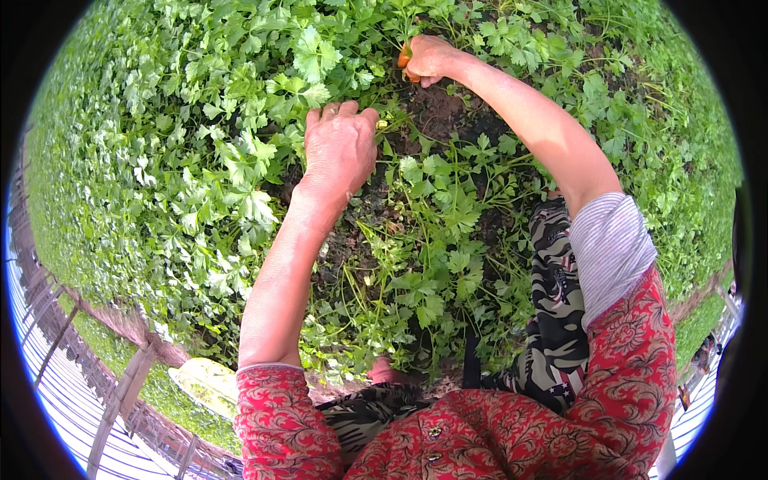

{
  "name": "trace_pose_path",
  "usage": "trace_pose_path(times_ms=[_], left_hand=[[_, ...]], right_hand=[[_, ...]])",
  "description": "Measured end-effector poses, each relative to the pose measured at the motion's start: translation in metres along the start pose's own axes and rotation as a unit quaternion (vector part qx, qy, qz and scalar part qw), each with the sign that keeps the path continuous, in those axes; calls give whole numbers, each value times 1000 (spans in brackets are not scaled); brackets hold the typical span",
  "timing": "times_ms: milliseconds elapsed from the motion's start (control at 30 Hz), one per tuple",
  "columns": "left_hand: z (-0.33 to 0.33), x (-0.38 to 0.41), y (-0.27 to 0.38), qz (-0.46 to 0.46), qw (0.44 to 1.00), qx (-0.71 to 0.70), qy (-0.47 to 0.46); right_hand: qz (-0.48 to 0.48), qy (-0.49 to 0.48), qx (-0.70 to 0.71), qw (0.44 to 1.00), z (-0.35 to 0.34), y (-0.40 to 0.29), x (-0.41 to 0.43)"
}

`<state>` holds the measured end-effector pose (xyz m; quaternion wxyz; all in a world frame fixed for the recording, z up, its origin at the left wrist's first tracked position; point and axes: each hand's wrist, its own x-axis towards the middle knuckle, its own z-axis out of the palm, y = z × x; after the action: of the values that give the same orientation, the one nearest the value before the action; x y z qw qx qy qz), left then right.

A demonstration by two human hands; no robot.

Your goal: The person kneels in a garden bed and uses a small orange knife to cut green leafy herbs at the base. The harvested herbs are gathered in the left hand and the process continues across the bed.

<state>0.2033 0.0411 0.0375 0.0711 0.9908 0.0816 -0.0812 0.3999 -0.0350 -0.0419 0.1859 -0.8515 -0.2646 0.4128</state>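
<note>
My right hand (435,57) is closed around an orange object (405,55), low among the leaves at the top middle. Most of that object lies inside the fist, so its kind is unclear. Nearer to me and to the left, my left hand (342,141) reaches into celery-like leafy plants (252,102) with its back up and its fingers bent. The fingertips disappear into the foliage, and whether they grip stems cannot be seen. A small yellowish bit of plant (381,124) shows beside this hand. Dark bare soil (441,114) lies just below my right hand.
Sparser leafy plants (438,210) grow between my arms. My patterned trouser leg (558,300) is at the right. A pale yellow object (207,384) lies beyond the bed's edge at lower left, near a post (129,384). Dense greenery (672,150) spreads to the right.
</note>
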Motion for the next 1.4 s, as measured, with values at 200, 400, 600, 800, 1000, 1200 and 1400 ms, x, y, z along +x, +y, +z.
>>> trace_pose_path(times_ms=[200,400,600,800,1000,1200,1400], left_hand=[[0,-6,2,33,999,-37,-20],[0,-3,7,44,996,-28,-69],[-18,6,23,3,996,-12,-91],[13,15,11,12,980,11,-197],[21,-1,19,77,986,10,-146],[26,-11,19,94,993,-13,-68],[20,-12,3,45,997,-37,-53]], right_hand=[[-90,69,-205,972,41,-7,8],[-172,92,-169,966,48,-3,8],[-52,40,167,984,18,12,16],[-97,-45,202,974,-6,-1,3],[-133,14,-108,985,17,11,19],[-166,2,-150,975,27,-6,2],[-233,-44,-278,931,31,0,-2]])
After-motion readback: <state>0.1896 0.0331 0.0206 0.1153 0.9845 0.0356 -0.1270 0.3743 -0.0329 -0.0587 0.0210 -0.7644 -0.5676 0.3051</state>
